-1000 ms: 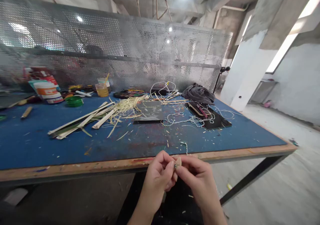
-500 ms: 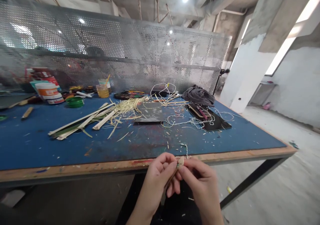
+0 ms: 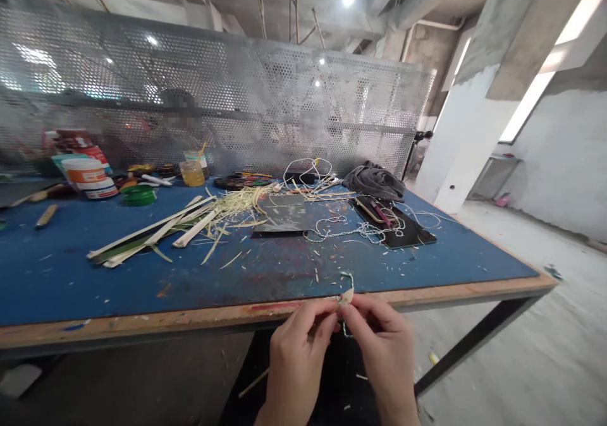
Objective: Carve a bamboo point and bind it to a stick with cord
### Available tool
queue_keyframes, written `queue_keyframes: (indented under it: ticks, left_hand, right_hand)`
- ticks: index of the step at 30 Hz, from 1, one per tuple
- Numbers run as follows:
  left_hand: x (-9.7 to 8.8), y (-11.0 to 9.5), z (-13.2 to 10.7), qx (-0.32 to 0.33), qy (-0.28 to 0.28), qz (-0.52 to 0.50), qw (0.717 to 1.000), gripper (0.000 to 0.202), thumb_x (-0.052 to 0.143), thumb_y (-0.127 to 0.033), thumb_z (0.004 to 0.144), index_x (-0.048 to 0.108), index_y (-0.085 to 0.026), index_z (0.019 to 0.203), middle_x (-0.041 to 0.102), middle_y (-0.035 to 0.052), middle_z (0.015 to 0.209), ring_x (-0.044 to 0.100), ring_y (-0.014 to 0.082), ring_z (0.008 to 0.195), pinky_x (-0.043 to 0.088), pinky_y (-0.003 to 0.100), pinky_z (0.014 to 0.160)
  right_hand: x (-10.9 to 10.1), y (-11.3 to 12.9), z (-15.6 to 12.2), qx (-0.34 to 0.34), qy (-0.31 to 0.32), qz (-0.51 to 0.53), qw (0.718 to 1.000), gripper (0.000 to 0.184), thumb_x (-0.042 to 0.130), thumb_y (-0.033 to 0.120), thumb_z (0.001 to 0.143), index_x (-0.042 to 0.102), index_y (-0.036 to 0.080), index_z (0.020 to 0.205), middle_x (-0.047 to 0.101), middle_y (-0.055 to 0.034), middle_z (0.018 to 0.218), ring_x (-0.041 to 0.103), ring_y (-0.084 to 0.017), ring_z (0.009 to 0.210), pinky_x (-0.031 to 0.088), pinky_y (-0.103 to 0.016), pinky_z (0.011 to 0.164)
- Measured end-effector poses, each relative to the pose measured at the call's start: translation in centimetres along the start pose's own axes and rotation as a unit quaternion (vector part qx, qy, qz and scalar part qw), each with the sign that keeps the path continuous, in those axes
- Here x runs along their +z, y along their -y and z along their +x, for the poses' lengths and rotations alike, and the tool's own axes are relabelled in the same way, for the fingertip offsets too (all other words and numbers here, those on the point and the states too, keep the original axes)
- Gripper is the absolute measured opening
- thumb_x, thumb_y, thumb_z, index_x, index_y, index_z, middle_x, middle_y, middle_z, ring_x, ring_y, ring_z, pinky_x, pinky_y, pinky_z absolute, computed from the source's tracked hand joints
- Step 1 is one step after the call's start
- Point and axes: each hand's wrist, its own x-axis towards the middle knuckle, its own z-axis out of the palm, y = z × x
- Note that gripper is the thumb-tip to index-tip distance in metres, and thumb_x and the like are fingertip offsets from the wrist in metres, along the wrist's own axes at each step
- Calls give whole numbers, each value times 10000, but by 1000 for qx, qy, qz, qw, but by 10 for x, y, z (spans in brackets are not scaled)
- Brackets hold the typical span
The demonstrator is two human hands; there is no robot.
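Just over the table's front edge, both hands meet with fingertips pinched. My right hand is closed on a small pale, leaf-shaped piece, perhaps a bamboo or wood sliver. My left hand pinches a thin green-and-white twisted cord where it meets the piece. One cord end lies curled on the table; another part hangs below the fingers. A thin pale stick shows beside my left wrist; whether that hand holds it I cannot tell. The fingertips partly hide the join.
Pale split strips and a pile of shavings lie on the blue table. Beyond are a grey plate, loose cord, a black board, grey cloth, tubs and a jar.
My left hand has turned, its knuckles now upward, and its fingers have shifted on the cord. The stick now points down-left by the wrist. A hanging cord part has come into view.
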Motion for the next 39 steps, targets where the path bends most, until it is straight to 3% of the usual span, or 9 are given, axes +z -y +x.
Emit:
queue_keyframes:
  ticks: [5,11,16,21,24,27,30,34,39]
  left_hand:
    - [2,2,-1,52,-39,17,998,143,670,-168,818,760,-278,834,747,20,801,663,187,694,505,249,688]
    - [4,-1,-6,14,-79,-21,997,112,665,-223,829,766,-269,816,717,27,804,582,146,549,468,215,507]
    - [2,-1,-6,-62,22,-108,992,176,655,-368,854,743,-220,815,612,0,624,470,88,424,376,177,406]
    - [2,-3,-2,-159,122,-210,957,371,647,-536,828,688,-167,822,501,-38,563,349,47,390,235,148,364]
    - [0,-2,-2,-129,134,-166,968,259,679,-437,824,696,-186,884,594,-8,634,460,84,453,348,165,409]
    - [-1,-1,-2,-43,75,-60,994,70,706,-287,808,704,-217,813,676,16,715,583,138,594,458,201,551]
    - [0,0,-2,26,18,-6,999,152,678,-241,828,688,-221,678,681,9,676,551,122,517,427,207,538]
    - [-1,-2,-3,25,28,7,999,180,646,-254,853,686,-231,679,584,-23,525,498,119,436,370,211,478]
    - [-5,-3,-4,16,61,-3,998,305,537,-340,937,663,-212,690,608,-14,571,481,97,420,373,207,485]
  right_hand:
    - [3,0,-2,2,-13,19,1000,91,741,281,764,792,219,809,758,-35,778,646,-159,633,515,-233,573]
    - [5,4,-4,34,11,75,997,52,748,259,757,761,213,775,714,-4,682,627,-140,588,508,-214,551]
    - [2,2,-5,69,39,120,990,77,758,269,757,764,217,813,686,13,638,603,-132,563,492,-212,540]
    - [-1,0,-2,65,70,133,987,53,761,270,758,782,225,776,722,-5,697,607,-138,596,489,-216,564]
    - [-2,-1,-1,68,58,144,986,52,756,269,763,780,223,762,723,-12,694,614,-149,614,498,-230,585]
    - [-3,-2,-2,73,37,137,987,51,760,268,754,780,221,758,722,-16,689,607,-149,608,494,-232,579]
    - [-3,0,-2,65,30,124,990,37,763,251,739,770,217,728,708,-5,663,592,-143,600,486,-226,577]
    - [-3,5,-2,55,27,99,993,92,755,256,740,743,200,667,635,19,572,528,-120,534,443,-211,518]
    - [-4,8,-2,40,35,84,995,39,737,250,749,762,224,734,652,17,619,546,-121,546,438,-209,513]
